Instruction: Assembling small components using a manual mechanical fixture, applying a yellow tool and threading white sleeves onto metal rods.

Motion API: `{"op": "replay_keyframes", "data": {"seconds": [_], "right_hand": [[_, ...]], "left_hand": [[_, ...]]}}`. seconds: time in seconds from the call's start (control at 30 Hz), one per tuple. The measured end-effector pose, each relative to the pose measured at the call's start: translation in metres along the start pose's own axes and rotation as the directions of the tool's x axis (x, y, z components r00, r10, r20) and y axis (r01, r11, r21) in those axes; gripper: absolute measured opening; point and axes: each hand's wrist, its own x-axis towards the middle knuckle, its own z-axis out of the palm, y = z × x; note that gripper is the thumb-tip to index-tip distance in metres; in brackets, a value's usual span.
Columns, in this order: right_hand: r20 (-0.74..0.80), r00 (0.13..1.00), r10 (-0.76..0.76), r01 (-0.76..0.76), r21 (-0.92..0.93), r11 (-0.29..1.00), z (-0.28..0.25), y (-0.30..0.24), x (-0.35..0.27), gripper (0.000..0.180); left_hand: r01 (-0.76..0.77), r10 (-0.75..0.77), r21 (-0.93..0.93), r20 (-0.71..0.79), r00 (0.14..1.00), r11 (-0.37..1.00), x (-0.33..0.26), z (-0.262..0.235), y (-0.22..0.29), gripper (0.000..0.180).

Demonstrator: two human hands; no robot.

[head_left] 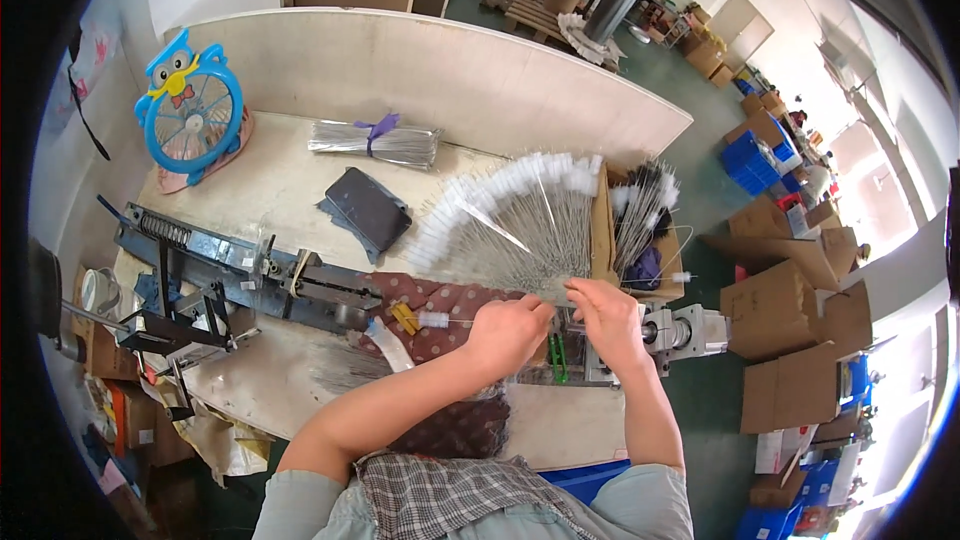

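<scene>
Fingers (578, 292) of both hands pinched on wire brushes (520, 215), cardboard box (640, 230) just beside, blue fan (190, 105) well apart.

Bare table (280, 180) lies open between the wire bundle (375, 143) and dark pouch (368, 208); the metal machine (230, 270) bars the left; fanned brushes (515, 215) and cardboard box (640, 240) crowd ahead.

Blue owl-shaped fan (190, 105) standing at the table's far left corner. Tied wire bundle (375, 143) beside it, dark phone (368, 208) nearer. Cardboard boxes (790, 340) stacked right.
</scene>
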Motion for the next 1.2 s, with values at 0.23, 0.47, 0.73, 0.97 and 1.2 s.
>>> {"op": "replay_keyframes", "data": {"seconds": [0.23,0.47,0.73,0.97,1.2], "right_hand": [[0.02,0.998,-0.066,0.067,-0.048,0.997,0.011,0.024,0.0,0.014],[0.191,0.887,-0.421,0.41,0.099,0.907,0.03,-0.01,0.028,0.012],[0.198,0.837,-0.511,0.487,0.159,0.859,0.124,-0.074,0.062,0.012],[0.226,0.872,-0.435,0.425,0.094,0.9,0.133,-0.094,0.058,0.01],[0.285,0.873,-0.396,0.427,-0.054,0.903,0.129,-0.094,0.059,0.01]], "left_hand": [[-0.115,0.105,0.293,0.05,0.993,0.949,0.018,0.013,-0.033,0.014],[0.039,-0.045,-0.161,-0.039,0.998,0.986,-0.07,-0.05,-0.001,0.02],[0.14,-0.715,-0.819,0.558,0.421,-0.557,-0.166,-0.079,-0.06,0.055],[0.054,-0.85,-0.984,0.175,0.497,-0.171,-0.14,-0.126,-0.052,0.05],[0.86,-0.86,-0.089,0.052,0.508,0.502,-0.117,-0.103,-0.052,0.048]]}}
